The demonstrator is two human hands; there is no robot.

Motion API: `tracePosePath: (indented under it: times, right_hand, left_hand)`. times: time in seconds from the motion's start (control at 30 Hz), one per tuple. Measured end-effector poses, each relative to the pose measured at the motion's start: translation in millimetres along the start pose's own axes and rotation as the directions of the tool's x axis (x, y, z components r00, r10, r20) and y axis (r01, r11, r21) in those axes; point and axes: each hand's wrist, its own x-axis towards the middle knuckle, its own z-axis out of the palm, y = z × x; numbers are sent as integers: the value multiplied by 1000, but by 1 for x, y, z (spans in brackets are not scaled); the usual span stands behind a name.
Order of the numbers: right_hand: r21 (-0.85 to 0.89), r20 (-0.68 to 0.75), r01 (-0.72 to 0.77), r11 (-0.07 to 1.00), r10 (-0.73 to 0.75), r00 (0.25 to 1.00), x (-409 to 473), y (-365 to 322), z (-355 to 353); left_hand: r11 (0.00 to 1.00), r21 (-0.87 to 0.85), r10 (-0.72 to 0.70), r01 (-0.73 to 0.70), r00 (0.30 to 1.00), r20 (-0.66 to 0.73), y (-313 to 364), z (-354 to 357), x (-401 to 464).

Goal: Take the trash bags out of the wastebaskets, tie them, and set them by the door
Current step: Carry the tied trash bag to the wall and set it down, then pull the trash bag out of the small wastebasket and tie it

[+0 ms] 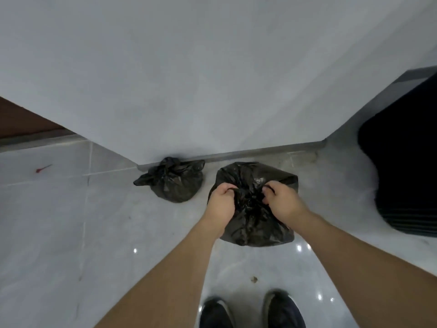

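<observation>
On the floor (71, 233) near the wall's foot: black trash bag (257, 230), soft, thin, slippery, probably light. Left hand (221, 204) and right hand (282, 201) gripping its gathered neck, best hold. Second bag (176, 183) knotted, just beside.

Fingers (230, 188) curl into black bag (257, 223), tips hidden.

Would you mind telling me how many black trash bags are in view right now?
2. A tied bag sits against the wall's baseboard; a second bag, to its right, is gripped by both hands. Others may lie out of frame.
</observation>
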Motion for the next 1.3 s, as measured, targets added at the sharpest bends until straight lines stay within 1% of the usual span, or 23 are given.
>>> tracePosePath:
  times: [0.13, 0.2, 0.3, 0.37, 0.47, 0.57, 0.67, 0.73, 0.83, 0.9, 0.97, 1.0, 1.07, 1.1, 1.17, 1.2, 1.3]
  right_hand:
    - [-30, 10, 33, 999, -33, 999, 62, 15, 39]
    - [-41, 23, 55, 998, -54, 998, 83, 11, 54]
    - [-93, 58, 39, 995, -34, 998, 91, -1, 69]
    - [-163, 82, 50, 985, -37, 996, 81, -9, 70]
    - [-225, 69, 53, 973, -39, 997, 47, -29, 48]
    - [-307, 60, 51, 950, -34, 998, -4, -64, 6]
    - [-365, 65, 60, 929, -38, 997, -69, -116, -48]
    - [-380, 49, 71, 922, -56, 997, -122, -160, -88]
    - [-441, 67, 138, 887, -121, 990, -221, -240, -155]
    - [-477, 110, 217, 851, -187, 976, -294, -302, -203]
    - [-500, 135, 301, 812, -271, 953, -368, -363, -249]
    - [-520, 122, 346, 781, -333, 935, -400, -390, -269]
    - [-580, 89, 428, 693, -468, 879, -460, -436, -301]
    - [-614, 81, 455, 645, -521, 849, -486, -452, -312]
    - [-678, 68, 478, 558, -601, 797, -522, -477, -323]
    - [-701, 51, 474, 533, -625, 779, -535, -487, -328]
    - [-722, -25, 444, 531, -661, 750, -560, -505, -340]
  left_hand:
    - [999, -43, -17, 16, 1000, -18, -29, -1, 68]
    - [998, -57, -19, 15, 997, -80, -35, -9, 91]
    - [998, -70, -5, -8, 984, -180, -36, -22, 104]
    - [999, 17, 36, -33, 982, -184, -28, -30, 96]
    - [965, 254, 78, -58, 995, -69, -2, -44, 56]
    - [853, 502, 174, -143, 985, -16, 33, -65, -2]
    - [739, 632, 298, -233, 954, 3, 85, -95, -74]
    - [649, 704, 387, -287, 922, 19, 130, -119, -134]
    - [518, 791, 495, -326, 868, 33, 207, -161, -248]
    - [487, 801, 558, -349, 830, 23, 257, -189, -331]
    - [497, 783, 603, -374, 798, -1, 300, -217, -414]
    - [484, 784, 647, -389, 762, -22, 320, -230, -449]
    - [394, 828, 761, -399, 647, -50, 357, -257, -513]
    - [332, 862, 808, -383, 587, -50, 373, -269, -540]
    - [245, 915, 862, -321, 504, -54, 396, -292, -588]
    - [214, 933, 880, -289, 473, -56, 405, -302, -607]
    - [128, 973, 921, -191, 386, -46, 425, -324, -646]
